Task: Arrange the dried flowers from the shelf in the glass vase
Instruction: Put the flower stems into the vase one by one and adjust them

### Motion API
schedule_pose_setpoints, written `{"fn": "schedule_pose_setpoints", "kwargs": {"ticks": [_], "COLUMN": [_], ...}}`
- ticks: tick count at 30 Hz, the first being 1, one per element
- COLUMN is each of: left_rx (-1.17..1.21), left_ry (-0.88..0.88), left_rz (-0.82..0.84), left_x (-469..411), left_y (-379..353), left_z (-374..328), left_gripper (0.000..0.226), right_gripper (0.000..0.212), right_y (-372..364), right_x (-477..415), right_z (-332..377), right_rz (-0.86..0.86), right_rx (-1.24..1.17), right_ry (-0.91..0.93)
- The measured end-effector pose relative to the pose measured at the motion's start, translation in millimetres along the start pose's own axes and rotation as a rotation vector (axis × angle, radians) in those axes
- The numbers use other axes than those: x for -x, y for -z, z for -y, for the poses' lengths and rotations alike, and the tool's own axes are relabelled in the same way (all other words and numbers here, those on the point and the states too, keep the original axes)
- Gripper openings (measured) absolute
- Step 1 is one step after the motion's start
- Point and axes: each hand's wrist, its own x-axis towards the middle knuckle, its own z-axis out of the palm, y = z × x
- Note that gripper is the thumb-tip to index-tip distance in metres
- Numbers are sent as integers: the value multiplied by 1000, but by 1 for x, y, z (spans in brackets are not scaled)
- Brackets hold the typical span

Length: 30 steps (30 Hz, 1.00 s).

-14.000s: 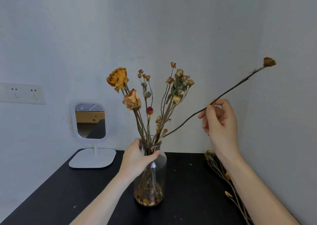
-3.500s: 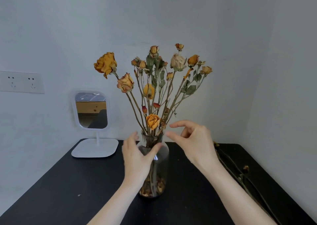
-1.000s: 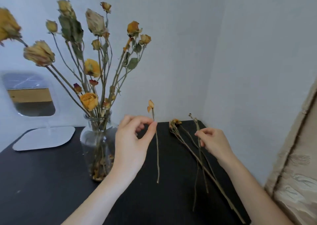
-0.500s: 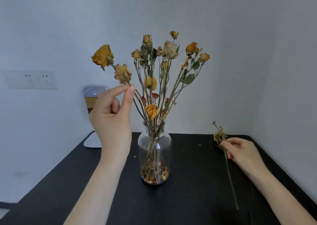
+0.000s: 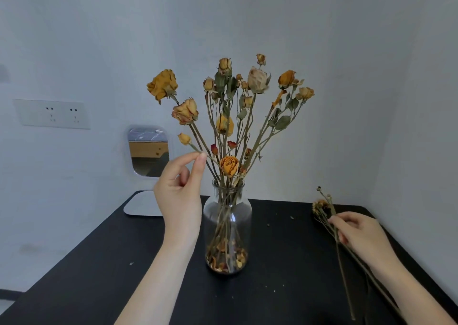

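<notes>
Beside the glass vase (image 5: 227, 225), left hand (image 5: 179, 200) pinches a thin bud stem (image 5: 192, 147), right hand (image 5: 359, 235) grips loose stems (image 5: 345, 282); brittle stalk likely snaps if forced down.

The vase (image 5: 227, 225) stands mid-table (image 5: 285, 270), its narrow mouth crowded with stems. The blooms (image 5: 257, 81) fan out wide above it, so a straight drop from overhead meets flower heads. The left hand (image 5: 179, 195), pinching a bud stem (image 5: 195, 148), fills the gap between the mirror (image 5: 148, 151) and the vase's left side. Right of the vase a broad strip of bare black top runs to the right hand (image 5: 357, 233), which grips loose stems (image 5: 322, 208) lying near the right wall (image 5: 421, 151) — the wall closes that side. In front of the vase, bare top shows between the two forearms.
</notes>
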Motion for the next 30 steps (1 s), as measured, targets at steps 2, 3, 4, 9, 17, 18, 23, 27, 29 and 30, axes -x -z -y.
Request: {"fn": "schedule_pose_setpoints", "kwargs": {"ticks": [2,3,4,9,17,18,23,27,29,30], "left_rx": [-37,-62,-93,-242,-389,-416,-517,-528,-510,-508], "left_ry": [-42,-73,-105,-161,-164,-167,-79,-6,34,67], "left_rz": [19,32,49,115,207,215,207,200,169,156], "left_x": [0,1,1,7,20,22,28,33,36,38], "left_y": [0,0,0,-1,-5,-5,-5,-1,2,3], "left_z": [-1,-2,-2,1,15,18,34,44,50,54], "left_gripper": [6,6,6,7,15,15,18,19,23,30], "right_gripper": [13,12,11,8,7,7,8,9,10,10], "right_y": [-1,-2,-2,-7,-11,-11,-11,-12,-11,-11], "right_x": [0,0,0,0,-2,-2,-1,-1,-1,-1], "right_z": [0,0,0,-1,-2,-2,-3,-2,-2,-1], "right_rz": [0,-1,-2,3,17,17,13,7,2,-6], "right_rx": [-3,-3,-4,-1,-11,-9,0,5,0,-9], "right_ry": [0,1,2,18,23,24,24,24,30,35]}}
